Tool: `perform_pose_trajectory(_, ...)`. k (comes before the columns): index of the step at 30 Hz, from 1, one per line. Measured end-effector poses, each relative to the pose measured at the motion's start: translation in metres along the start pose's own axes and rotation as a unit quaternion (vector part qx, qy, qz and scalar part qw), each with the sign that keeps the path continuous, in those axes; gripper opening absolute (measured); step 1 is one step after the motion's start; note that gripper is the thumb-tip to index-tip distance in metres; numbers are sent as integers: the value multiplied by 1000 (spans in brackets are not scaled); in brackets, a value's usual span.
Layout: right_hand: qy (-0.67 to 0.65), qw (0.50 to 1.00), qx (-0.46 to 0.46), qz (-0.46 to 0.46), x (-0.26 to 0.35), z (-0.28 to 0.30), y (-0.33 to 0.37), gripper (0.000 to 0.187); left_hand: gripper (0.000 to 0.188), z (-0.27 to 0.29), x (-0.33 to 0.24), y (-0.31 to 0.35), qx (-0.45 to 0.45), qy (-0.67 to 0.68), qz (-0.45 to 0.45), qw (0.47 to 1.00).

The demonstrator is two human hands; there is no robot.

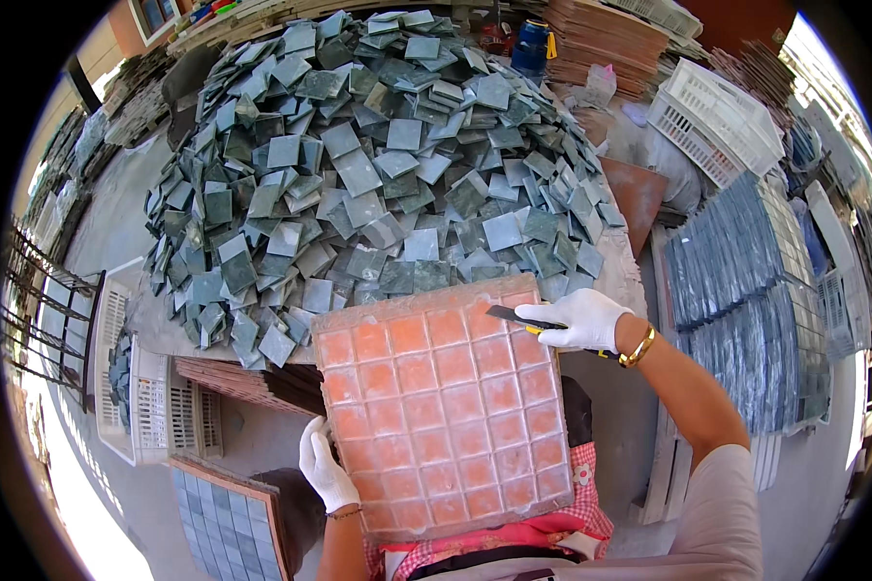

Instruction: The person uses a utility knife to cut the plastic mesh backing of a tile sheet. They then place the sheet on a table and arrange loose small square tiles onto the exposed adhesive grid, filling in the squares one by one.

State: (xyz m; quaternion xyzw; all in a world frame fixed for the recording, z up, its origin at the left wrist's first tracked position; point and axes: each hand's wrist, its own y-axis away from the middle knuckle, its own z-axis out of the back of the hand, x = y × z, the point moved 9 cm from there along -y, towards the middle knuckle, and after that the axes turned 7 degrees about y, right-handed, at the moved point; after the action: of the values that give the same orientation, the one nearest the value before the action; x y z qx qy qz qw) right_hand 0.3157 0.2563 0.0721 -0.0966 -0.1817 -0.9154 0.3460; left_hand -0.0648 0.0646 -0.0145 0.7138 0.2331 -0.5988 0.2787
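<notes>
A square grid tray [442,412] with orange-red cells and pale raised lines leans in front of me, its far edge against the table front. My left hand [325,468], in a white glove, is closed on the tray's left edge; some fingers are hidden behind it. In my gloved right hand [587,321], held over the tray's far right corner, is a utility knife [505,314] with a dark blade and a black and yellow body. The blade points left over the top row of cells. Beyond the tray rises a heap of grey-green square stone tiles [402,136].
The tile heap covers most of the table [622,266]. At right stand stacked tile sheets [736,320] and a white plastic crate [715,121]. Left are another white crate [150,397] and a tile-filled tray [225,528]. A blue jug [531,48] stands at the back.
</notes>
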Motion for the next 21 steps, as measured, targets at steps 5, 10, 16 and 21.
perform_pose_trajectory(5, -2, 997, 76, -28, 14, -10, 8, 54, 31, 1, -2, 2, -4, 15, 11, 1000)
perform_pose_trajectory(10, -66, 997, -29, -15, 27, 7, -14, 53, 30, -1, 1, 2, -4, 21, 18, 1000)
perform_pose_trajectory(16, 27, 1000, 15, -8, 33, 17, -47, 52, 30, -2, -1, 1, 0, 42, 19, 999)
perform_pose_trajectory(21, -12, 999, 29, -7, 34, 6, -36, 52, 30, -4, -3, 3, -10, 55, 22, 998)
